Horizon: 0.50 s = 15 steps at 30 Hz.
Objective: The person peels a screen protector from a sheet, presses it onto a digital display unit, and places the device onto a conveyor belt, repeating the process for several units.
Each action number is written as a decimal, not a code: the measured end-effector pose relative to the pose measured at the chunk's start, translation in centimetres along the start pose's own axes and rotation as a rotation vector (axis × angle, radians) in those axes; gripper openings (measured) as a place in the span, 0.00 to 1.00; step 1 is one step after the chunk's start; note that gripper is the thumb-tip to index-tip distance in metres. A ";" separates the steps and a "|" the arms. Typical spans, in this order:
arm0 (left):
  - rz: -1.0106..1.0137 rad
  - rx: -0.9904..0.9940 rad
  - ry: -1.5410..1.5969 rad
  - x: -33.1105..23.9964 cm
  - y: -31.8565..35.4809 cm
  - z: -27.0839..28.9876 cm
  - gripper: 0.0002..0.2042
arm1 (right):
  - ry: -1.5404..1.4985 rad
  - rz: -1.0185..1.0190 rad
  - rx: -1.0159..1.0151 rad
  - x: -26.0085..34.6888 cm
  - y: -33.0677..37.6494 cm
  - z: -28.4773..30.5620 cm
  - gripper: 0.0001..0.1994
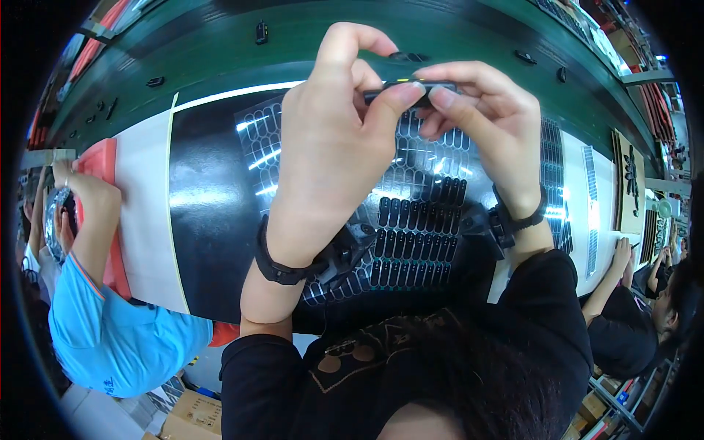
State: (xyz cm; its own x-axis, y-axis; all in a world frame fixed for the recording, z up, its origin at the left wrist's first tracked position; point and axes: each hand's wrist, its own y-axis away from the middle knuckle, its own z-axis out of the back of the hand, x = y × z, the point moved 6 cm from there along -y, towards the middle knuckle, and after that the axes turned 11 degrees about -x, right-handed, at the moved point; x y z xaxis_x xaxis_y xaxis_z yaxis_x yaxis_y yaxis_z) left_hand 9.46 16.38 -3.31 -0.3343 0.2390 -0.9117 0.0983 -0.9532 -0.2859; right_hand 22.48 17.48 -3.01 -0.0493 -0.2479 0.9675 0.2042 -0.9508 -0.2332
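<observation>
Head view: both hands are working together over the far edge of the bench; left hand (326, 139) is gripping a small black device (427, 89), thumb pressing on its near face, index finger arching up clear of it; right hand (502, 114) is grasping the same device at its right end, thumb pushing on the near face, index finger running along the top edge, lower fingers curling underneath; device is sitting in the air between the two hands, roughly level, thumbs hiding part of it, a small yellow mark showing on top; a dark piece (408, 56) is showing just beyond the left index fingertip, can't tell if they're touching; below the hands, a sheet of black oval pieces (414, 242) is lying on a glossy black mat (209, 205), clear oval-patterned film (262, 132) spreading beside it; both wrists are wearing black straps (282, 273); beyond the bench a green conveyor belt (220, 55) is carrying scattered small black units (262, 31); at left a co-worker in light blue (125, 323) is sitting beside a red tray (110, 257); at right a co-worker in black (623, 334) is reaching over the white bench top
</observation>
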 end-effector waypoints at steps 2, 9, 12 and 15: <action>0.066 0.079 0.208 0.4 -0.3 -0.2 0.18 | -0.083 -0.044 -0.010 -0.1 -0.2 0.0 0.10; 0.072 0.139 0.445 0.3 -0.5 2.1 0.21 | -0.094 -0.062 -0.023 0.9 -0.6 -1.6 0.10; 0.060 0.133 0.515 0.3 -0.4 2.4 0.21 | -0.087 -0.042 -0.026 1.1 -0.6 -2.0 0.10; 0.028 0.066 0.430 0.3 -0.4 2.9 0.21 | -0.074 0.020 -0.036 1.2 -0.5 -2.6 0.10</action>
State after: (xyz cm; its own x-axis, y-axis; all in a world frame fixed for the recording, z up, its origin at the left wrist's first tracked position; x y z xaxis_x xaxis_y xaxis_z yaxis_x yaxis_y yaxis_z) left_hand 6.57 16.28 -2.65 0.0897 0.2547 -0.9628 0.0366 -0.9669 -0.2524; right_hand 19.77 17.16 -1.98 0.0271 -0.2534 0.9670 0.1688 -0.9523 -0.2543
